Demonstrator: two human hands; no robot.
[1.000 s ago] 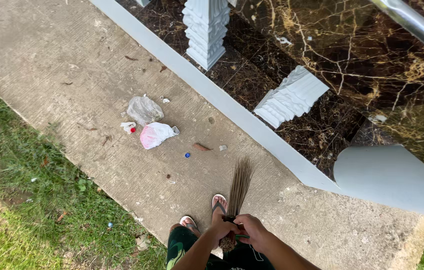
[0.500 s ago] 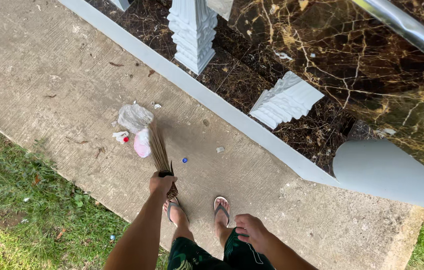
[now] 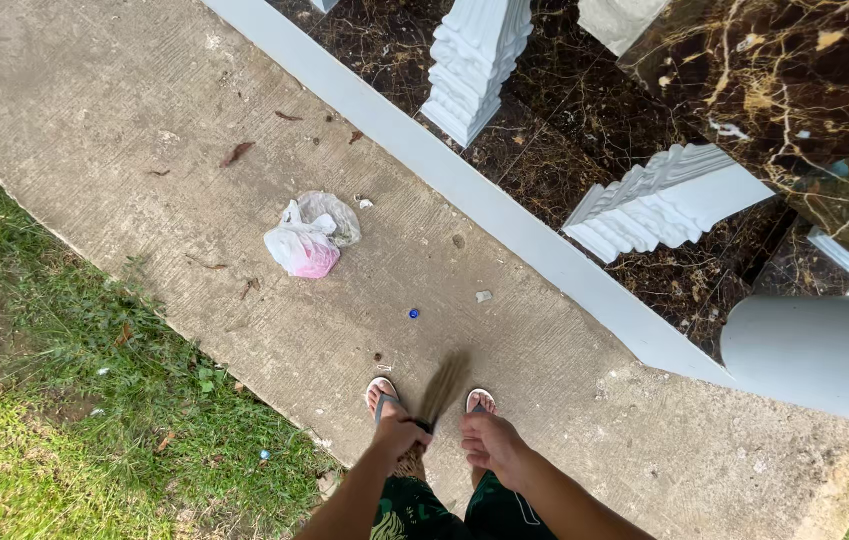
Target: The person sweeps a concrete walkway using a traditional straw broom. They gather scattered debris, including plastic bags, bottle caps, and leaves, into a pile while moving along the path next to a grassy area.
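step: sweeping litter on the concrete path [image 3: 145, 90]; judged mid-stroke, bristles blurred between the feet
left hand [image 3: 400, 435]: closed around the neck of the hand broom [image 3: 442, 388]; bristles fan forward and down toward the slab
right hand [image 3: 490, 445]: loosely curled, just beside the broom grip; contact with the handle not clear, cannot tell
litter: crumpled plastic bags [image 3: 310, 237], white and pink, mid-slab, well ahead of the broom and to the left; blue bottle cap [image 3: 414, 313] and small pale scrap [image 3: 484, 296] nearer, between bags and feet
edges: grass [image 3: 35, 400] along the left edge of the path; pale kerb [image 3: 465, 200] along the right edge, white balusters [image 3: 475, 60] beyond it
next move, judged: needs reach forward past the cap; bristles down behind the small bits, push toward the bags; short strokes, light debris scatters easily
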